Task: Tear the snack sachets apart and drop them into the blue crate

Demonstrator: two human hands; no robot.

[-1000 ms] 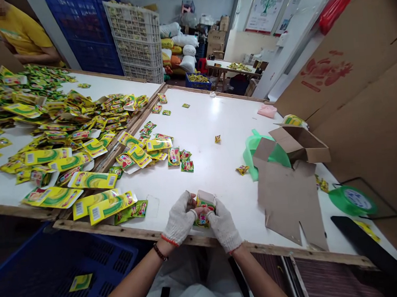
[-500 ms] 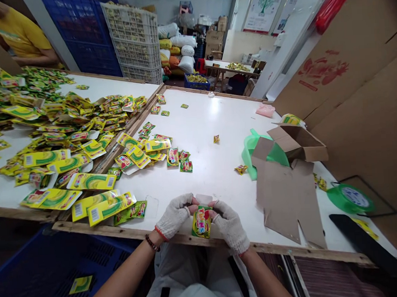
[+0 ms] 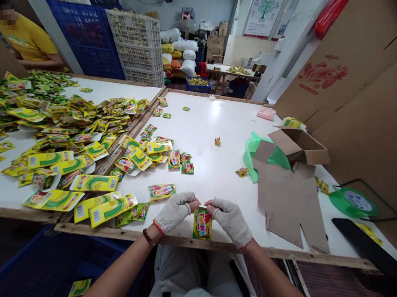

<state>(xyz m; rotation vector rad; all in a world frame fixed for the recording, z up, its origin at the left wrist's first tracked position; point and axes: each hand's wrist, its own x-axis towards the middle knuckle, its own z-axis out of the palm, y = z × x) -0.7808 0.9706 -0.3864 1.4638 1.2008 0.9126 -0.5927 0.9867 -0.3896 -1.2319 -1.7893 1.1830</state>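
A small yellow-green candy box (image 3: 202,224) printed with colourful letters stands at the table's front edge, its printed face toward me. My left hand (image 3: 178,211) pinches the box's top edge at the left corner. At the right corner, the fingers of my right hand (image 3: 229,219) are closed on the same top edge. Both hands wear white knit gloves with bare fingertips. The top flap is mostly hidden between the fingers. Just beyond my left hand lies another candy box (image 3: 162,192). Further left are yellow boxes (image 3: 113,209) and green candy packets (image 3: 140,213).
Heaped candy boxes (image 3: 60,161) cover the left table, past a wooden divider (image 3: 139,116). On the right are a flattened cardboard piece (image 3: 289,205), a green plastic bag (image 3: 252,154) and a tape roll (image 3: 354,203). A blue crate (image 3: 28,275) sits below. Someone in yellow (image 3: 32,40) is at far left.
A candy box now lies beyond my left hand where bare table showed before. The held box's white flap, raised earlier, is now mostly hidden by my fingers, which have drawn closer over its top.
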